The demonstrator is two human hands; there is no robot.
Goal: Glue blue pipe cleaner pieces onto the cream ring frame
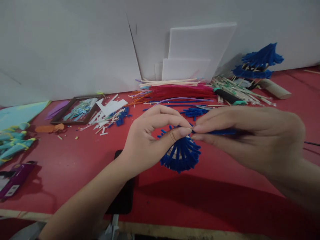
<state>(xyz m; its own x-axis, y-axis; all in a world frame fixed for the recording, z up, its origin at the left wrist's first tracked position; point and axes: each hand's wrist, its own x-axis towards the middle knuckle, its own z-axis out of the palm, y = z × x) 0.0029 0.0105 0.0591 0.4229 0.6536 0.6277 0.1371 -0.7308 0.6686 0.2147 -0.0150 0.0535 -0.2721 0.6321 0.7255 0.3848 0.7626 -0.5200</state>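
A blue pipe cleaner (222, 132) runs between the thumb and fingers of my right hand (250, 138), which is closed on it. My left hand (155, 136) is pinched shut at the tip of that strip, its fingertips almost meeting those of the right. Just below them is a small cone-shaped piece covered in blue pipe cleaners (180, 156), with pale parts showing through the gaps. My left fingers hide part of its top, and I cannot tell whether it hangs or rests on the table.
Cut blue pieces (193, 112), red pipe cleaners (175, 91) and a black-and-teal handled tool (230, 96) lie behind my hands. A blue tiered model (260, 61) stands back right. A black phone (122, 196) lies under my left forearm; a purple tool (17, 178) sits far left.
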